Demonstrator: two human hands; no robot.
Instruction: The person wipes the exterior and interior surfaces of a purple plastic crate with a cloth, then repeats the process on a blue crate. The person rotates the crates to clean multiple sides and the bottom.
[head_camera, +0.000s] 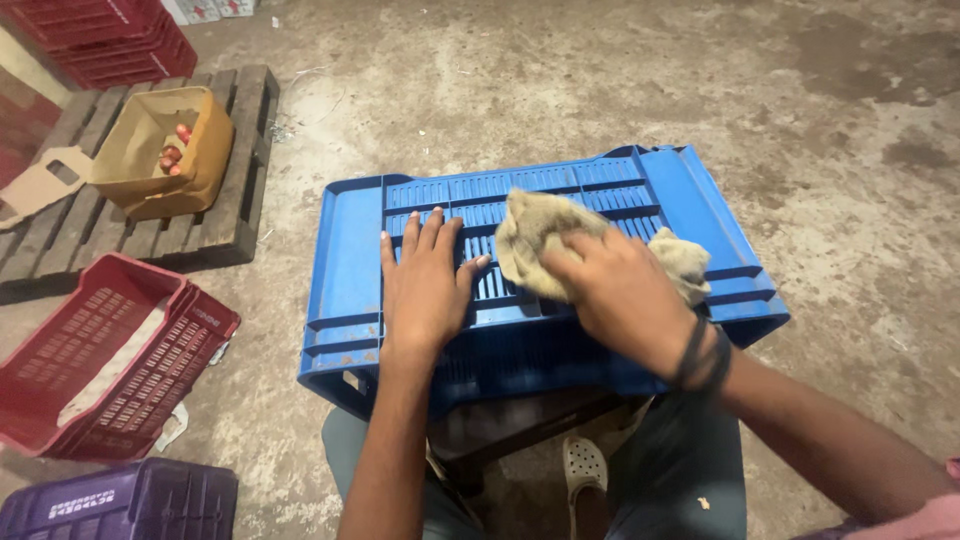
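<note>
A blue slotted plastic crate (350, 250) lies on its side across my knees, its vented wall facing up. My left hand (425, 285) rests flat on that wall, fingers spread, holding nothing. My right hand (620, 295) presses a crumpled beige cloth (535, 235) against the crate's slats, gripping the cloth; a dark band circles that wrist. Part of the cloth sticks out behind my right hand at the crate's right side.
A red slotted crate (110, 360) sits on the concrete floor at left, a purple crate (120, 500) at bottom left. A wooden pallet (230, 200) carries an open cardboard box (165, 150) with small red items. Red crates (110, 40) are stacked at top left.
</note>
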